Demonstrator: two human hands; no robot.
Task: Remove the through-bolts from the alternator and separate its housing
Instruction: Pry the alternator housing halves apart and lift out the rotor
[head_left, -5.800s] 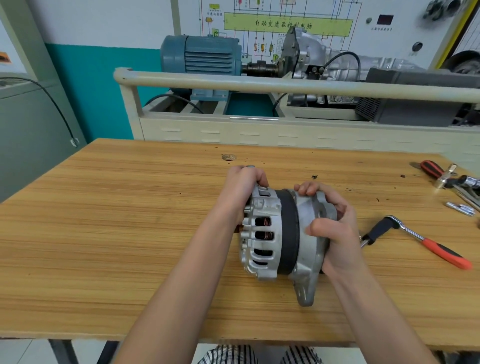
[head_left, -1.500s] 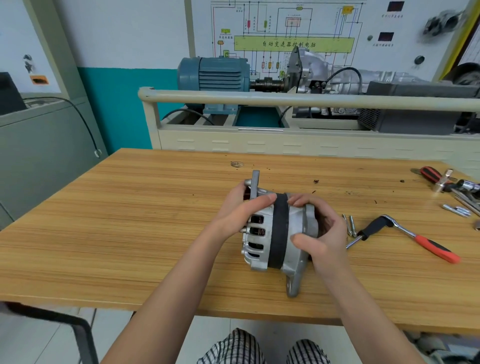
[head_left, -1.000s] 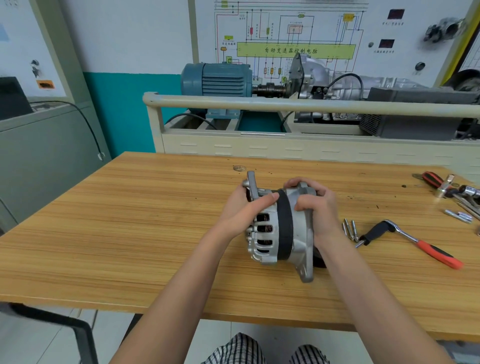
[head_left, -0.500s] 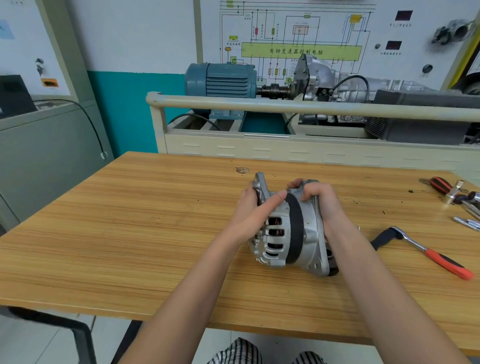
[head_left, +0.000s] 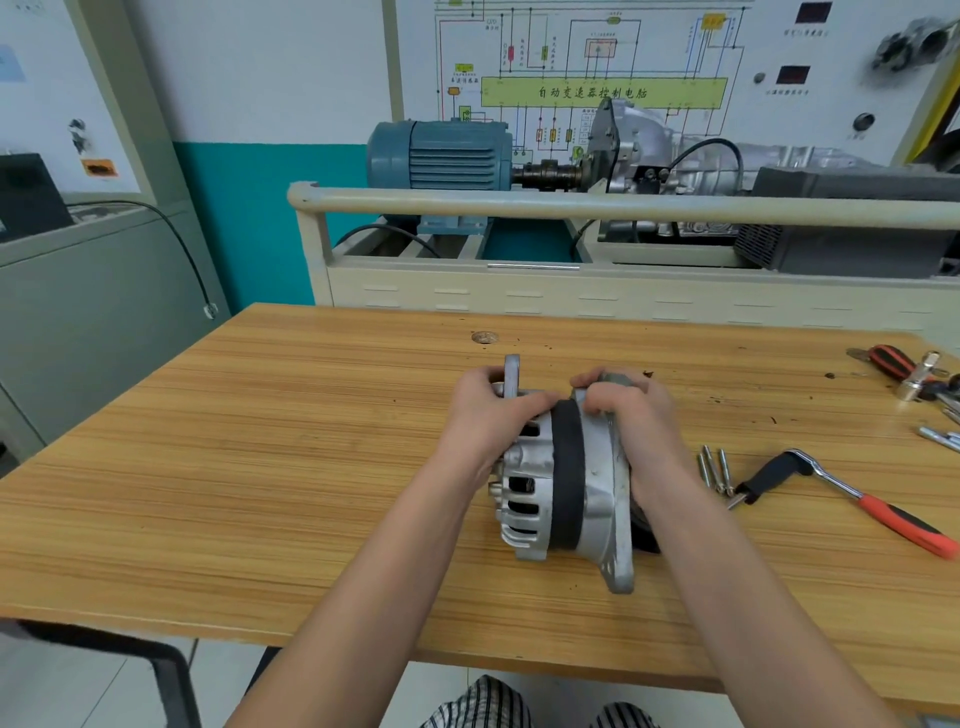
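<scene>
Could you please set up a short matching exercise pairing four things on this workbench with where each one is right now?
Things:
1. alternator
2. loose bolts
3. ratchet wrench
4. left hand

Places or states:
A. lying on the table just right of the right hand
B. gripping the slotted end of the housing
C. held between both hands on the table
D. lying right of the bolts, red handle pointing away from them

Pairs: 1-C, 2-A, 3-D, 4-B

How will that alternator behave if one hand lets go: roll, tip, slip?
The alternator lies on its round side on the table, so it may roll, though its lower mounting ear could catch. All cast metal with visible copper windings, so probably heavy for its size and rigid. Left hand and right hand both grip it, suggesting heft.
</scene>
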